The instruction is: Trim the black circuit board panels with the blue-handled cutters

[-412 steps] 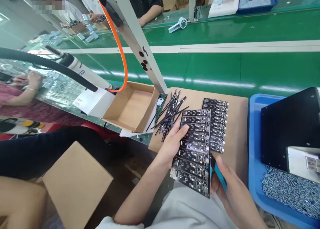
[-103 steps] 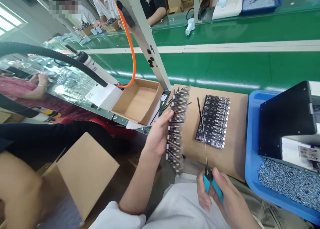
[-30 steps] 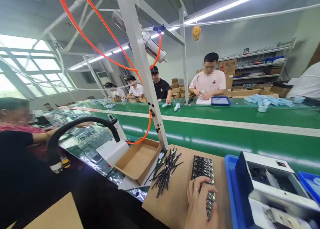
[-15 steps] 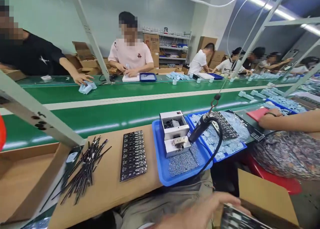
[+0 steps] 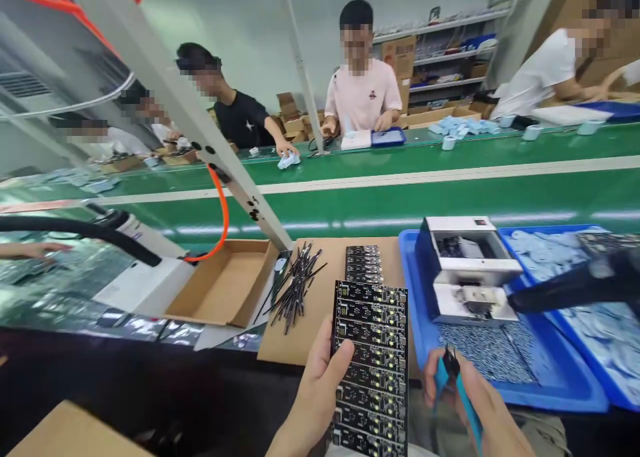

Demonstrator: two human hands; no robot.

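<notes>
My left hand (image 5: 320,394) grips a black panel of circuit boards (image 5: 373,357) by its left edge, thumb on its face, holding it upright over my lap. My right hand (image 5: 475,410) is closed round blue-handled cutters (image 5: 457,384), their tip just right of the panel. Another black panel (image 5: 363,264) lies flat on the brown cardboard sheet (image 5: 320,310), and a heap of thin black strips (image 5: 295,287) lies to its left.
An open cardboard box (image 5: 223,287) sits left of the strips, under a slanted white post (image 5: 200,134). A blue tray (image 5: 505,384) on the right holds small screws and a white-and-black machine (image 5: 467,270). Beyond runs a green conveyor (image 5: 400,190), with people working on its far side.
The view swung back left and down from the right side. My left hand now holds a fresh panel up in front of me, and my right hand with the cutters has come into view.
</notes>
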